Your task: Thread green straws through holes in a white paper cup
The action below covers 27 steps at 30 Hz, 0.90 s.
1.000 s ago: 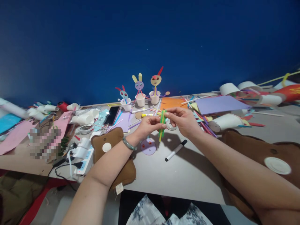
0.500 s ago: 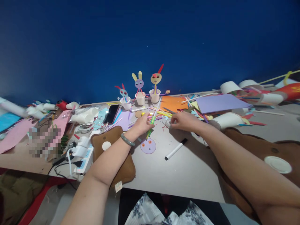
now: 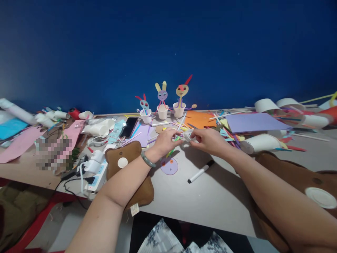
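My left hand [image 3: 168,141] is closed on thin green and yellow sticks [image 3: 171,152], whose lower ends show beneath its fingers. A roll of clear tape [image 3: 188,135] is in my right hand [image 3: 205,140], pinched between thumb and fingers. The left fingertips are close against the roll; whether they grip its tape end I cannot tell. Just below lies a round purple paper face [image 3: 169,166] with orange eyes and a small mouth. A white marker with black ends [image 3: 200,172] rests on the table to the right of it.
Three paper-cup figures [image 3: 162,111] stand along the blue wall. Orange paper [image 3: 200,119] and purple paper [image 3: 256,122] lie at the back right. Brown cushions [image 3: 123,149] flank my arms. A phone [image 3: 128,127] and a power strip [image 3: 98,177] are on the left.
My right hand has lifted the tape roll and brought it up to my left hand. The left hand has turned slightly with the sticks. The view has shifted a little.
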Each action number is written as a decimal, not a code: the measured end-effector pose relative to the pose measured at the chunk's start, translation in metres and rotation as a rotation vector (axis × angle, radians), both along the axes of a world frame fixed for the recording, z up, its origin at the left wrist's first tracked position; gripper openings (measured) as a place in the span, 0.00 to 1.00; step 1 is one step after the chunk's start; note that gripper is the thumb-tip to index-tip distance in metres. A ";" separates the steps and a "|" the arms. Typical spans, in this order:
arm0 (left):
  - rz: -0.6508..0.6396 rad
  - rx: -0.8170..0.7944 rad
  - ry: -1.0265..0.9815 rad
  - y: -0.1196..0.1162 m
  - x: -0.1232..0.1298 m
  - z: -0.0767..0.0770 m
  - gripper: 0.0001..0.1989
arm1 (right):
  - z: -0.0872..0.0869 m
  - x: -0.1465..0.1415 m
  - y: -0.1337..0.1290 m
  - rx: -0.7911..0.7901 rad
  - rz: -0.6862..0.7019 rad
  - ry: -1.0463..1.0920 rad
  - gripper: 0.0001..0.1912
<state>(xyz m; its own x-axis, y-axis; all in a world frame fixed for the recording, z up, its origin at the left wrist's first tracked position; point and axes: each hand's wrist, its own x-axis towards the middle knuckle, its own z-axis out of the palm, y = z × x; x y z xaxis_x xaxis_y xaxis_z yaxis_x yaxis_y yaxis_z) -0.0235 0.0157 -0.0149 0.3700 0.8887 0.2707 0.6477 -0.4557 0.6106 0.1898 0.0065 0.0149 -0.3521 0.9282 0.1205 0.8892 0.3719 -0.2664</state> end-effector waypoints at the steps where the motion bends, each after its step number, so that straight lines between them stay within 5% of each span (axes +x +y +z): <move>1: -0.010 0.013 -0.024 0.000 0.001 0.000 0.10 | 0.000 -0.001 -0.002 0.025 0.025 0.047 0.10; 3: -0.022 0.029 -0.069 -0.001 0.002 0.002 0.04 | -0.002 -0.003 -0.004 0.080 0.058 0.120 0.10; 7: -0.015 -0.032 -0.288 0.001 0.001 0.006 0.10 | -0.006 -0.001 -0.002 0.151 0.028 0.238 0.10; 13: 0.186 -0.254 -0.773 0.013 -0.009 0.011 0.09 | -0.004 0.003 -0.001 0.083 -0.010 0.558 0.11; 17: 0.256 -0.361 -0.901 0.018 -0.012 0.008 0.33 | -0.001 0.000 -0.003 -0.045 0.000 0.753 0.15; 22: 0.109 -0.315 -0.903 0.012 -0.007 0.012 0.19 | -0.003 -0.001 -0.001 -0.139 0.005 0.881 0.18; 27: -0.065 -0.324 -0.897 0.001 -0.001 0.020 0.30 | -0.005 -0.005 -0.003 -0.171 0.024 0.898 0.20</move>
